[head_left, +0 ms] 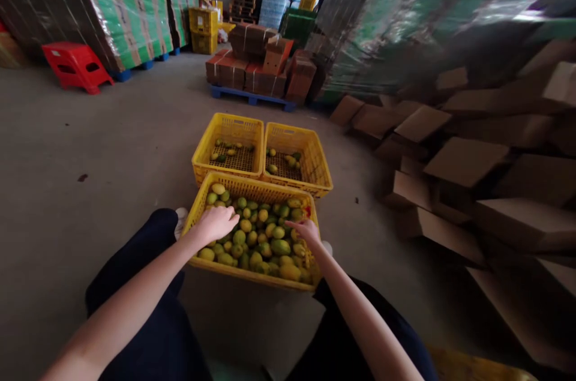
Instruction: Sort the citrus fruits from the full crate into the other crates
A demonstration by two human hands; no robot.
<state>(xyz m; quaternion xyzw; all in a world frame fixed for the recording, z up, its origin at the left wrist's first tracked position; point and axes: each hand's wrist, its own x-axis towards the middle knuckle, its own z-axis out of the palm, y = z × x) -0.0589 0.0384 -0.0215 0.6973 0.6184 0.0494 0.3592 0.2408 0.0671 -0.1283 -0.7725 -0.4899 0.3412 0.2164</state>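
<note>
A yellow plastic crate point(252, 282) between my legs is filled with small green and yellow fruits point(254, 237) that look like lemons. My left hand point(218, 223) is over the left part of the crate, its back toward me and its fingers bent together; whatever they may hold is hidden. At the crate's right side, my right hand point(306, 230) hovers low over the fruits with a finger stretched out to the left. No fruit shows in it. Just behind stand two more yellow crates, a left one point(202, 150) and a right one point(321, 159), each with several fruits on its floor.
Cardboard boxes point(465, 162) lie piled along the right. Brown cartons point(265, 78) sit on a blue pallet point(252, 98) ahead. A red stool point(76, 63) stands at the left beside a wrapped green stack point(135, 3). Yellow crates point(203, 30) are stacked farther back.
</note>
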